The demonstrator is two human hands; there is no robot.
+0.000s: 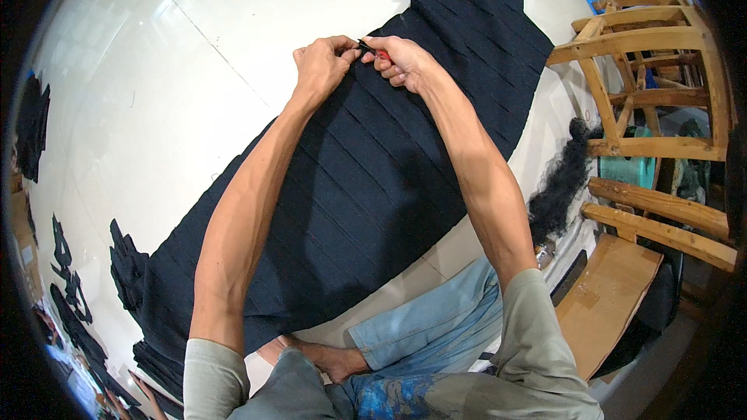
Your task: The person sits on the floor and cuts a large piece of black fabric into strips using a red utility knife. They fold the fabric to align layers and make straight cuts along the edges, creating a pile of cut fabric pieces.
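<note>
A long piece of black cloth with slanting ridges lies across the white floor in front of me and under my forearms. At its far left edge, my left hand is closed in a pinch on the cloth's border. Close beside it, my right hand is wrapped round small red-handled snips, whose dark tip points toward the left fingertips. Most of the tool is hidden by my fingers, and the exact spot between both hands is too small to make out.
Wooden chair frames stand at the right, with a cardboard piece nearer me. A heap of black fibre lies beside the cloth. Black cloth scraps are at the left. My bent legs are at the near edge.
</note>
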